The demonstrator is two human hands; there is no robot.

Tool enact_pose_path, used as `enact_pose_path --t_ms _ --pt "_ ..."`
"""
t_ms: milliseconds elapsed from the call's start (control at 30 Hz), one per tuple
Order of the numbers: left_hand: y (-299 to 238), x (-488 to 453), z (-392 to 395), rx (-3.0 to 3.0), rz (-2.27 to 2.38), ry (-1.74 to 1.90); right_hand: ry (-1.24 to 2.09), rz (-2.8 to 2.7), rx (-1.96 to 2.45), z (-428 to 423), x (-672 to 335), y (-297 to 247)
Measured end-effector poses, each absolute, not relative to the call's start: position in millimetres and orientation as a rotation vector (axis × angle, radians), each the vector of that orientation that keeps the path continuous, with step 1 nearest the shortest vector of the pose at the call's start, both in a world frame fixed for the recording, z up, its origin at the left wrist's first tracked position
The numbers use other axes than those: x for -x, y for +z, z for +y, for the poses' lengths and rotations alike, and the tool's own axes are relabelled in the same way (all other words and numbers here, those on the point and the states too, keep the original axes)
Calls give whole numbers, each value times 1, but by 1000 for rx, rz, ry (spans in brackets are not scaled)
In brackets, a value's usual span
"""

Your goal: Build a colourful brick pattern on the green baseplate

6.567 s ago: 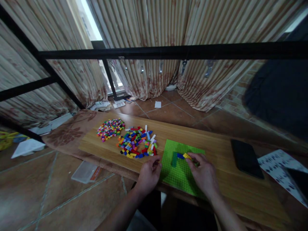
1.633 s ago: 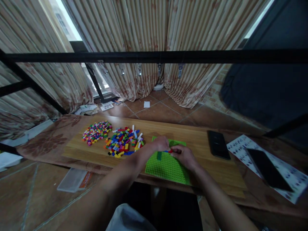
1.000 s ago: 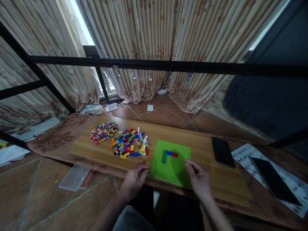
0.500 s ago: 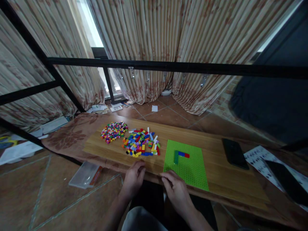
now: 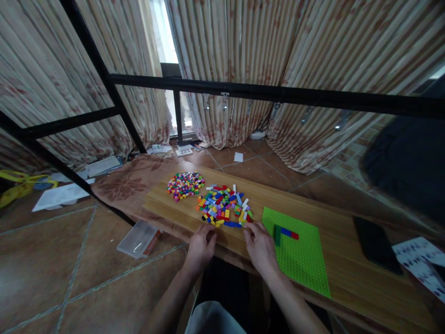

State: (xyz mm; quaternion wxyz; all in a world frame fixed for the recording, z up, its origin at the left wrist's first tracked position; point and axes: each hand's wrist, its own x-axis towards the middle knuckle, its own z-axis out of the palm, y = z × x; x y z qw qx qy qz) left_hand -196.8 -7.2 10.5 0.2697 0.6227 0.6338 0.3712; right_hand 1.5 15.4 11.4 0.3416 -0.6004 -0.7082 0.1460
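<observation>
A loose pile of mixed building bricks lies on the wooden board. At the pile's front edge is my left hand, fingers curved and thumb apart, with nothing visible in it. My right hand reaches to the pile's front right corner, beside white and red bricks. Its thumb and forefinger are parted, and I see no brick between them. To its right lies a bright green baseplate. On that plate a dark green brick stands at a corner with a blue brick and a red brick.
A second heap of tiny coloured pieces sits farther left on the board. A black phone and a printed sheet lie at the right. Below the board's left side, a clear plastic box is on the floor. A black metal rail crosses behind.
Both hands have moved forward from the board's front edge to the brick pile, their fingers opening somewhat. The view has turned left, so everything sits farther right.
</observation>
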Motion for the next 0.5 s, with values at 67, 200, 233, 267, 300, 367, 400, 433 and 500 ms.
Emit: enact_pose_path --t_ms 67,200,233,267,300,367,400,433,500 --pt "11 198 -4 -1667 1728 988 331 -1828 1612 23 -4 11" --pt "12 198 1 -1683 1765 923 306 -1829 1677 36 -6 12" --pt "12 196 2 -1690 1777 898 308 -1836 1683 37 -5 12" --pt "12 194 3 -1699 1787 874 307 -1842 1684 38 -3 11" --pt "12 193 3 -1708 1794 856 308 -1852 1679 38 -2 10" --pt "12 189 4 -1724 1802 837 316 -1872 1652 36 1 7" --pt "12 188 4 -1731 1803 832 322 -1877 1635 35 2 5" --pt "12 187 4 -1733 1801 826 327 -1876 1624 36 1 4" --pt "12 186 3 -1727 1793 816 322 -1859 1635 43 -3 3"
